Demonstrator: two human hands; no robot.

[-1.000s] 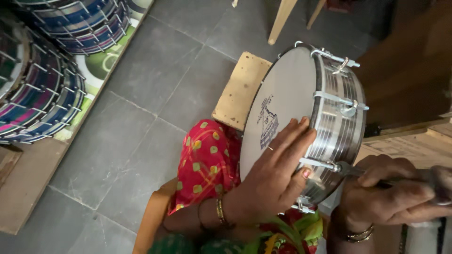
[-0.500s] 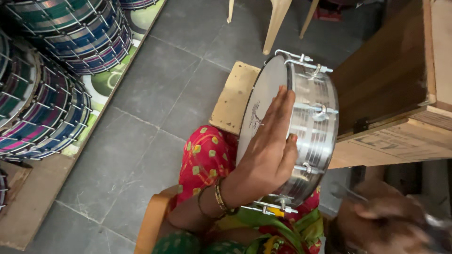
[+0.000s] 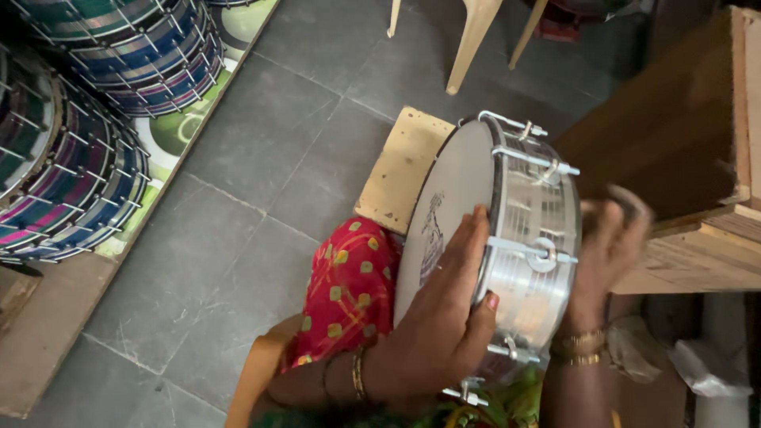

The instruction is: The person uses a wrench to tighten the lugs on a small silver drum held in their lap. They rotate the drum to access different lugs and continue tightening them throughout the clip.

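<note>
I see the silver frame drum [image 3: 507, 246] standing on edge over the lap, white drumhead facing left, metal shell and tension rods facing right. It sits between both hands, above the red dotted fabric [image 3: 349, 293] on the knee

Left hand [image 3: 444, 325]: palm flat on the drumhead, fingers pointing up along the skin, thumb hooked over the rim onto the shell. Grip is spread and pressed against the drum, bracing it, not pinching. Bangles on that wrist

Right hand [image 3: 606, 246]: just beside the shell on the far side, raised, motion-blurred. Looks like it is at or near the shell, but I can't tell if it touches, and I can't tell whether that grip is spread or closed. Gold bangles on the wrist

Around it: pale wooden board [image 3: 400, 166] on the grey tile floor [image 3: 261, 206] just behind the drum. Stacks of coloured drums [image 3: 71, 150] at far left, well apart. Legs of a plastic chair [image 3: 476, 40] at top. Wooden crates [image 3: 690, 158] at right, just beyond the right hand. Crumpled white plastic bag [image 3: 705, 372] bottom right
</note>
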